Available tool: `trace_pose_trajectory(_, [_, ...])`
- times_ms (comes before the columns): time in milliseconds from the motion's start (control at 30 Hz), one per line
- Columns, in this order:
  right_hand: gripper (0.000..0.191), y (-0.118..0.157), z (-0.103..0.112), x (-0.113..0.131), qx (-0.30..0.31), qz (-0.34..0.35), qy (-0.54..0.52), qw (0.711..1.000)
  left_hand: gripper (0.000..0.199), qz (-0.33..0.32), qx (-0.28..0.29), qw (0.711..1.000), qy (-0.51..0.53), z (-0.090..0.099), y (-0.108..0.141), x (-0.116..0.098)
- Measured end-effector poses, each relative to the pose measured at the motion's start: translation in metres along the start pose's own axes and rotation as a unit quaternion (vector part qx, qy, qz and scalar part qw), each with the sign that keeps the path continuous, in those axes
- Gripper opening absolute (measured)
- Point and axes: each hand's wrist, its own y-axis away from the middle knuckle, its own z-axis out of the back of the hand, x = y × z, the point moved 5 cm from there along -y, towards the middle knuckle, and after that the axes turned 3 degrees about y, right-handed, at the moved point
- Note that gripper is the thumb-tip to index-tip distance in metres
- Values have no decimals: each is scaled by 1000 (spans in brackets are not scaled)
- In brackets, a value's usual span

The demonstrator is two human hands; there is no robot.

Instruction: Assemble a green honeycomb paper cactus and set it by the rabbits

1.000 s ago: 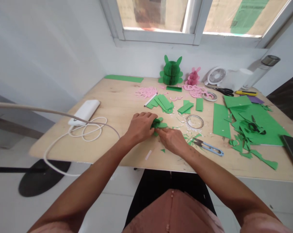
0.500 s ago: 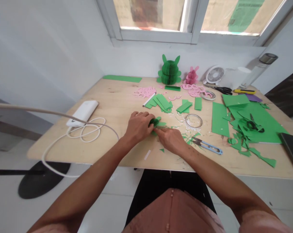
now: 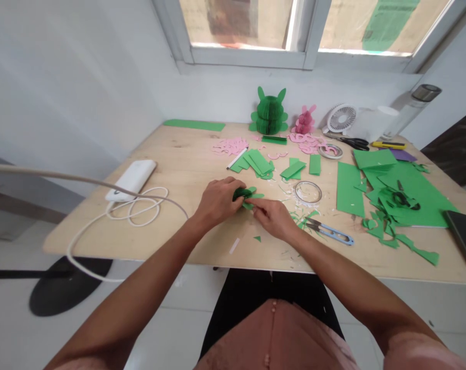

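Near the middle of the wooden table, my left hand (image 3: 222, 200) is wrapped round a small green layered paper figure (image 3: 242, 193), whose flat ear-like tabs point right. My right hand (image 3: 272, 217) has its index finger stretched out to the left, its tip touching the figure's lower tab; the other fingers are curled in. Part of the figure is hidden by my left palm and fingers. Blue-handled snips (image 3: 331, 232) lie right of my right hand, and a roll of tape (image 3: 307, 192) lies beyond them.
Green strips (image 3: 259, 162), pink scraps (image 3: 230, 146) and green sheets (image 3: 422, 198) lie around. Behind stand a green paper figure (image 3: 269, 114), a pink one (image 3: 304, 122) and a fan (image 3: 341, 119). A white power bank (image 3: 132, 179) with a looped cable lies left.
My left hand and the figure have shifted slightly left. My right index finger has stretched out along the tab, with the right hand slightly apart from the left.
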Motion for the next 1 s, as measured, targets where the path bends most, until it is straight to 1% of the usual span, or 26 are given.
trace_pose_trajectory(167, [38,3,3,3,-45,36,11,998,26,-3,6,1000,7,0,0,-1])
trace_pose_trajectory(300, [35,4,5,2,-62,21,20,998,26,4,7,1000,7,0,0,1])
trace_pose_trajectory(433, [34,4,3,2,-38,13,58,998,26,4,9,1000,22,0,0,2])
trace_pose_trajectory(667, [38,4,1,7,-9,32,105,994,26,13,5,999,37,-2,1,4])
trace_pose_trajectory(800, [39,3,0,8,10,30,129,991,25,19,2,999,44,-3,1,4])
trace_pose_trajectory(900, [37,1,-3,6,18,14,116,993,25,17,2,999,49,-4,0,4])
trace_pose_trajectory(1000, [36,-2,-5,0,28,-13,61,998,25,11,9,998,56,-4,1,5])
